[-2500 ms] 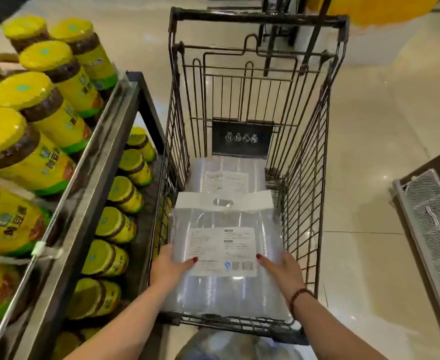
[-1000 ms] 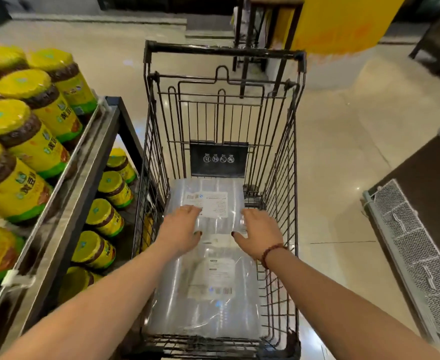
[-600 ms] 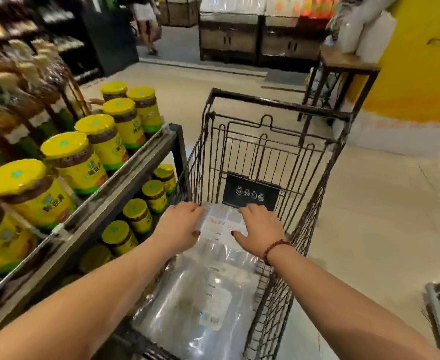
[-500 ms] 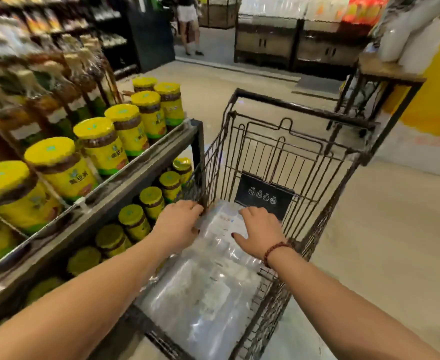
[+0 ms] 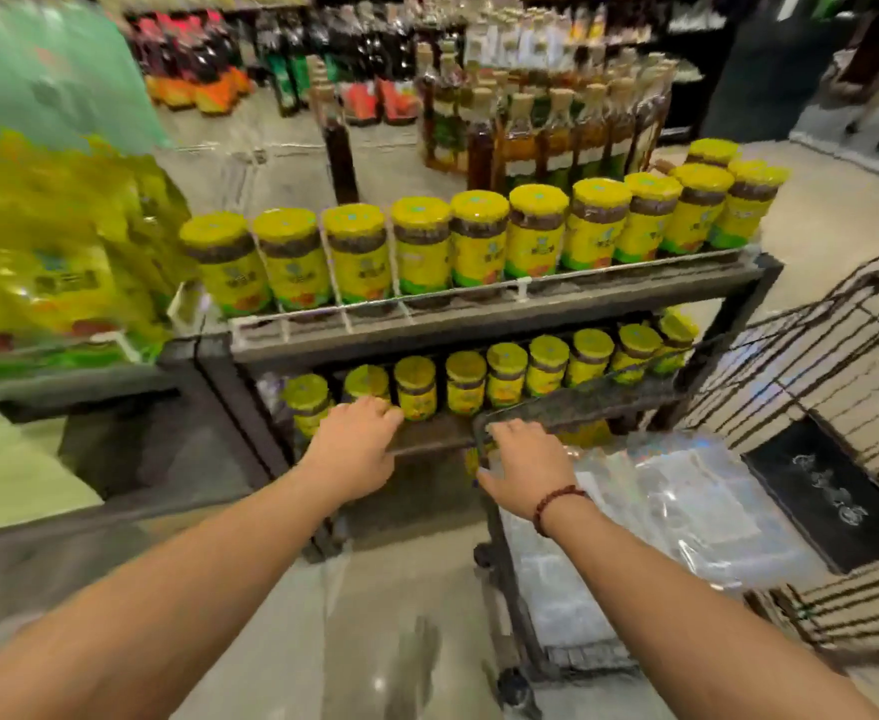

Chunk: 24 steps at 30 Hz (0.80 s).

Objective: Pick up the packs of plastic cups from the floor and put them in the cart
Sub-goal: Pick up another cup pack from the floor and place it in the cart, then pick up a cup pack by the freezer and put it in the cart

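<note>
The clear packs of plastic cups (image 5: 687, 496) lie flat inside the black wire cart (image 5: 816, 356) at the right. My right hand (image 5: 528, 467), with a bead bracelet on its wrist, hovers palm down over the cart's near left corner, fingers relaxed and holding nothing. My left hand (image 5: 354, 446) is stretched out left of the cart, in front of the lower shelf's jars, and it too is empty. The view is blurred by motion.
A two-level dark shelf (image 5: 479, 309) packed with yellow-lidded jars (image 5: 422, 246) stands straight ahead, touching the cart's left side. Tall bottles (image 5: 557, 122) stand behind it. Yellow and green bags (image 5: 53, 262) fill the left. Beige floor (image 5: 401, 641) lies below my arms.
The view has swung left, so the cart now sits at the right. Both hands have lifted off the packs, which stay in the cart; my left hand is now outside it.
</note>
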### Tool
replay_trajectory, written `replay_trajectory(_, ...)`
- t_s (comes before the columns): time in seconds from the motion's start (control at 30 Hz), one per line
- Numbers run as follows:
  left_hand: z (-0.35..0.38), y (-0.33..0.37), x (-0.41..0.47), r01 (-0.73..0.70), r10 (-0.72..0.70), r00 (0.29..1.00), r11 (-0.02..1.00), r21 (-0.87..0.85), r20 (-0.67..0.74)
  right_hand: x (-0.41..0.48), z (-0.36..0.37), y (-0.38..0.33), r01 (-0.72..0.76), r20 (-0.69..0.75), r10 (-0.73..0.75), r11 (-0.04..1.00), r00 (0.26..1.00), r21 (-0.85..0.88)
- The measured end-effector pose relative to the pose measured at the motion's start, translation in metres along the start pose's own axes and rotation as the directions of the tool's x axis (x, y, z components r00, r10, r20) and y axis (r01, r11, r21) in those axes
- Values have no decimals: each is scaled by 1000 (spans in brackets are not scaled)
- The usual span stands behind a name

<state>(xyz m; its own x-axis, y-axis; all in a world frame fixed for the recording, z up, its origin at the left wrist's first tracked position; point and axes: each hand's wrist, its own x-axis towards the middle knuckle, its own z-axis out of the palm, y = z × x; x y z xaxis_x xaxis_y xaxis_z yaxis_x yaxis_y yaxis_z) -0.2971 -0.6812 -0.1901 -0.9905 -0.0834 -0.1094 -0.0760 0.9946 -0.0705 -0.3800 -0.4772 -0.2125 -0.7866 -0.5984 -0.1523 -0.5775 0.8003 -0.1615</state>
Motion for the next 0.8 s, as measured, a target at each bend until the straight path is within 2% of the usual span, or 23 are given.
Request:
replay_trajectory(0.13, 17, -68, -94, 258, -257, 966, 965, -45, 30, 8, 12, -100, 234, 48, -233, 971, 971, -38)
replay_trajectory(0.27, 39, -128, -205, 492, -489, 870, 868, -59, 61, 1, 32, -215, 453, 91, -447, 888, 890, -72)
replay_trajectory(0.5, 83, -212, -412, 766, -748, 641, 640, -69, 173, -54, 81, -419, 716, 207, -689, 691, 694, -101)
replay_trajectory(0.63, 98, -250, -518, 866, -848, 497, 498, -42, 185, -91, 108, -522, 809, 257, -771, 580, 583, -96)
replay_trajectory(0.8, 114, -275, -620, 956, -932, 291, 291, -32, 217, -125, 137, -626, 912, 305, -861, 399, 407, -93)
